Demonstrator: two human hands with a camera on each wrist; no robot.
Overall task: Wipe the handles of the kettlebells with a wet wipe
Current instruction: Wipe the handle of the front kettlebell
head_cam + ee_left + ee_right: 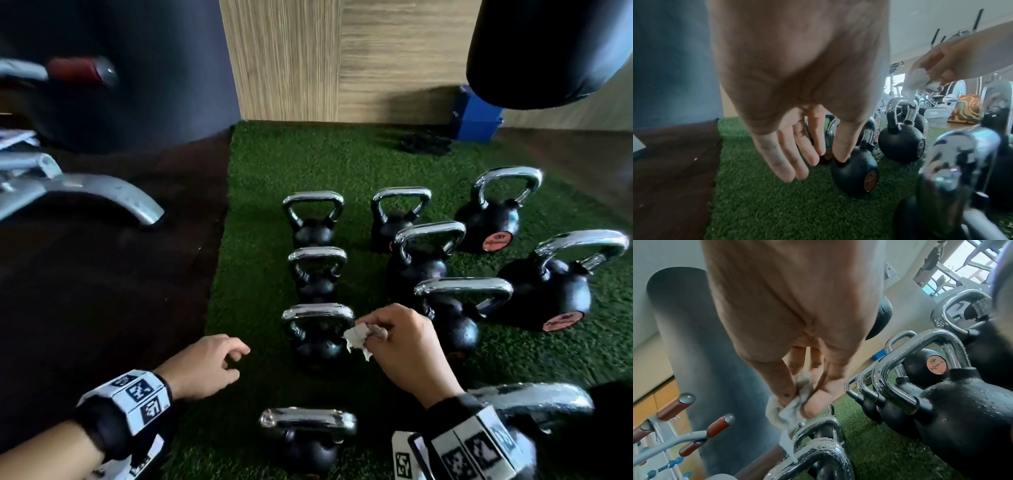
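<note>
A green turf mat (274, 164) is lying on the dark floor, and on it black kettlebells with shiny chrome handles are standing in rows. A dark punching bag (548, 51) is hanging at the upper right, with a blue box (479, 120) behind it, and part of a grey machine frame (102, 192) is showing at the left. The kettlebell (318, 337) in the left row, third from the far end, is standing between the two hands; its handle (317, 311) is carrying water drops in the right wrist view. The right hand (404, 346) is holding itself just beside the right end of this handle, and its thumb and fingers are pinching a crumpled white wet wipe (358, 337), whose loose corner is hanging down and touching the chrome. The left hand (205, 366) is hovering over the turf to the left of the same kettlebell, with fingers loosely relaxed and gripping nothing.
</note>
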